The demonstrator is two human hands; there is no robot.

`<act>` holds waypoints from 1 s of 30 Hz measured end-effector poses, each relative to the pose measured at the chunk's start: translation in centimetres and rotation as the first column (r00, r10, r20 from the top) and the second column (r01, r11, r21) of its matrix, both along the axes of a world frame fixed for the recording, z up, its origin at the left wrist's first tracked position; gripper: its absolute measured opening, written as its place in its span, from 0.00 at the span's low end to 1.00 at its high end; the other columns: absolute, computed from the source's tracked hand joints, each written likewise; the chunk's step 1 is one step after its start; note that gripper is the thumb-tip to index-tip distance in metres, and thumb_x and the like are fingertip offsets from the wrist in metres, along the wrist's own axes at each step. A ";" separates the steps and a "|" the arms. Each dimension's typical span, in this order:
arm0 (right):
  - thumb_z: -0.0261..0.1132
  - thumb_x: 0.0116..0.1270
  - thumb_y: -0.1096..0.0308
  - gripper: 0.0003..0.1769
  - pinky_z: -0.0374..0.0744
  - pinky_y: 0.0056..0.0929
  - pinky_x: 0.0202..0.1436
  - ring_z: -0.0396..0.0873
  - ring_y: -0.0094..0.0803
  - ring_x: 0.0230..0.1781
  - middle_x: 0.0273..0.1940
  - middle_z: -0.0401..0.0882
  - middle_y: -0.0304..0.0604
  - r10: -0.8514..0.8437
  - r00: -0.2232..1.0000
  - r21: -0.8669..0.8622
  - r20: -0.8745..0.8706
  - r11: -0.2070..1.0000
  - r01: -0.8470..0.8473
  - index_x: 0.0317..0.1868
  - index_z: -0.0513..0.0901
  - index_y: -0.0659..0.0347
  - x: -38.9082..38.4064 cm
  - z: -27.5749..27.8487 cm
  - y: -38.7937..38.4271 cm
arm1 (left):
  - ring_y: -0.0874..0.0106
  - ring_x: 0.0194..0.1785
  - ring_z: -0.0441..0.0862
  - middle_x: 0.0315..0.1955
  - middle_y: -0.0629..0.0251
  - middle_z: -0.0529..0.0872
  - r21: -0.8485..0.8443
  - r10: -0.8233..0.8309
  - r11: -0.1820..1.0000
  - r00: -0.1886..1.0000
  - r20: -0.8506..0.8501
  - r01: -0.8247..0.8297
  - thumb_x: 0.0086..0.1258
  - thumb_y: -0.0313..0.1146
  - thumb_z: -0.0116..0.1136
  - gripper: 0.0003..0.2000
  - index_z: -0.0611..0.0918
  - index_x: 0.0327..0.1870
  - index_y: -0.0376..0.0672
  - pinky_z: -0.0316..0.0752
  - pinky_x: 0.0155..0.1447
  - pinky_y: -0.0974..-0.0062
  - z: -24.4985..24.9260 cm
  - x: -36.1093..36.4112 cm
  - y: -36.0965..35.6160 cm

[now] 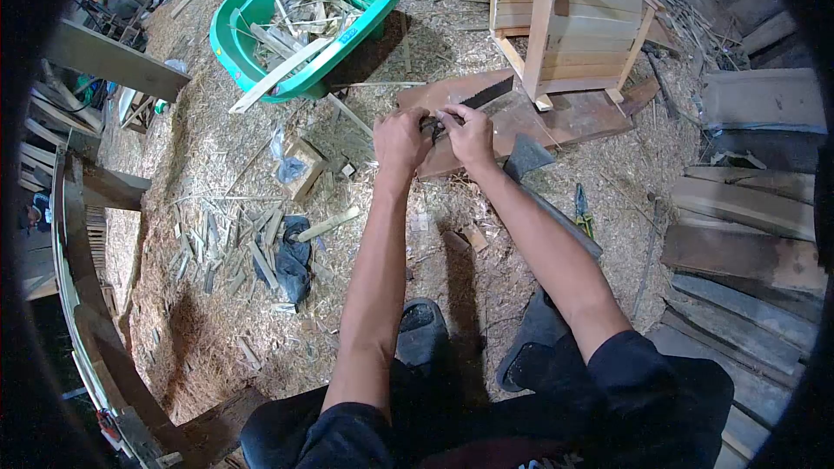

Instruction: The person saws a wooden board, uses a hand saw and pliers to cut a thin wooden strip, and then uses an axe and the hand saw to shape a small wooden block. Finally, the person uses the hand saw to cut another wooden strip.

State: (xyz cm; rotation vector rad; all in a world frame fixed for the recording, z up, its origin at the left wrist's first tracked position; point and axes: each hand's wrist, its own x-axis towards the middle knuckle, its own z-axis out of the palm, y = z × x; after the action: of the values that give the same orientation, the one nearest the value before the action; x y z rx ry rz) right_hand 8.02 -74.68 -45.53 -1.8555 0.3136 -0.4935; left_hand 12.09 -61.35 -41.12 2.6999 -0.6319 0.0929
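My left hand (pixel 401 139) and my right hand (pixel 470 136) are close together over a brown wooden board (pixel 569 128). Both have their fingers curled around a small dark thing (pixel 432 128) that I cannot make out. Just beyond my right hand, a dark saw blade (pixel 488 93) with a toothed edge slants across the board; its handle end is hidden. An axe (pixel 528 156) rests near my right forearm, its handle partly covered by the arm. Pliers with yellow-green grips (pixel 584 211) lie farther right on the ground.
A green plastic tub (pixel 228 50) holds wood scraps. A slatted wooden box (pixel 591 35) stands on the board's far end. Shavings cover the ground, with a dark cloth (pixel 294 260) and a small wooden block (pixel 304 169) at left. Planks (pixel 738 256) line the right side.
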 end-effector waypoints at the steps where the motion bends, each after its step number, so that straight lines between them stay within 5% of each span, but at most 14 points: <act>1: 0.69 0.66 0.67 0.11 0.82 0.37 0.42 0.87 0.46 0.37 0.38 0.87 0.55 0.005 1.000 0.001 -0.001 1.000 -0.005 0.41 0.87 0.68 0.1 -0.2 0.0 | 0.61 0.49 0.85 0.39 0.61 0.90 0.006 -0.001 1.000 1.000 -0.002 0.001 0.54 0.33 0.66 0.13 0.89 0.43 0.52 0.74 0.54 0.59 0.1 0.0 0.0; 9: 0.70 0.65 0.69 0.11 0.81 0.33 0.44 0.87 0.40 0.40 0.40 0.88 0.53 0.071 0.991 -0.145 0.117 0.988 -0.054 0.43 0.87 0.69 0.7 -1.2 -0.7 | 0.57 0.40 0.86 0.33 0.58 0.90 -0.049 -0.021 0.999 0.998 0.062 0.024 0.57 0.41 0.66 0.12 0.89 0.42 0.55 0.75 0.50 0.55 -0.3 0.1 0.1; 15: 0.66 0.68 0.69 0.11 0.80 0.36 0.46 0.86 0.46 0.41 0.39 0.87 0.55 0.159 0.986 0.049 0.048 0.986 -0.162 0.44 0.86 0.69 0.3 -1.9 -1.3 | 0.60 0.43 0.86 0.30 0.59 0.89 -0.034 0.049 0.998 0.999 -0.007 -0.050 0.58 0.37 0.64 0.08 0.89 0.38 0.53 0.71 0.51 0.57 0.1 0.0 -0.7; 18: 0.62 0.71 0.75 0.11 0.80 0.29 0.46 0.84 0.26 0.40 0.42 0.89 0.47 0.274 0.961 -0.016 0.040 0.962 -0.273 0.51 0.85 0.69 0.2 -2.5 -2.4 | 0.60 0.42 0.86 0.30 0.58 0.89 -0.053 0.068 0.996 0.997 0.034 -0.066 0.59 0.37 0.64 0.06 0.90 0.35 0.53 0.70 0.51 0.56 0.2 -0.4 -1.2; 21: 0.61 0.71 0.76 0.13 0.80 0.29 0.45 0.83 0.26 0.38 0.42 0.89 0.48 0.305 0.950 -0.022 0.059 0.952 -0.305 0.53 0.84 0.69 -0.9 -1.6 -2.8 | 0.60 0.42 0.86 0.30 0.59 0.89 -0.052 0.077 0.996 0.995 0.065 -0.074 0.60 0.37 0.64 0.06 0.90 0.35 0.52 0.70 0.51 0.56 0.2 -0.9 -1.5; 24: 0.64 0.71 0.70 0.12 0.81 0.33 0.42 0.86 0.34 0.35 0.40 0.89 0.50 0.153 0.988 -0.168 0.034 0.975 -0.145 0.48 0.86 0.69 -3.3 0.6 -3.1 | 0.60 0.41 0.86 0.30 0.60 0.89 -0.070 0.057 0.996 0.997 0.049 -0.053 0.61 0.37 0.64 0.05 0.90 0.34 0.52 0.70 0.51 0.56 0.3 -1.1 -1.3; 27: 0.65 0.68 0.58 0.16 0.82 0.42 0.46 0.86 0.49 0.42 0.39 0.86 0.58 0.241 0.856 -0.260 -0.457 0.885 -0.387 0.43 0.87 0.65 -6.4 4.8 -5.7 | 0.60 0.40 0.86 0.31 0.59 0.89 -0.095 0.048 0.995 0.997 0.067 -0.041 0.61 0.38 0.63 0.06 0.89 0.33 0.51 0.70 0.50 0.56 -0.1 -0.8 -1.2; 29: 0.71 0.64 0.50 0.23 0.82 0.47 0.43 0.86 0.54 0.36 0.35 0.86 0.57 0.164 0.854 -0.616 -0.494 0.628 -0.477 0.32 0.87 0.67 -9.2 6.2 -7.0 | 0.59 0.39 0.86 0.31 0.59 0.89 -0.111 0.045 0.993 0.995 0.090 -0.034 0.62 0.38 0.62 0.06 0.89 0.32 0.51 0.71 0.49 0.56 -0.3 -0.9 -1.1; 30: 0.72 0.62 0.50 0.25 0.82 0.48 0.44 0.86 0.54 0.38 0.36 0.86 0.59 0.153 0.752 -0.592 -0.642 0.524 -0.612 0.34 0.87 0.69 -10.4 6.3 -7.9 | 0.59 0.39 0.86 0.31 0.59 0.89 -0.127 0.047 0.991 0.995 0.084 -0.037 0.61 0.38 0.63 0.06 0.89 0.32 0.51 0.72 0.48 0.56 -0.5 -0.9 -1.1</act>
State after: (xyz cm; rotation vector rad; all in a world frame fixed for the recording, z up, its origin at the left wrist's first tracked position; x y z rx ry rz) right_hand -2.42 -82.59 -39.27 -2.8404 -0.0306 0.3127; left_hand 11.19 -62.50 -41.61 2.5989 -0.5742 0.2537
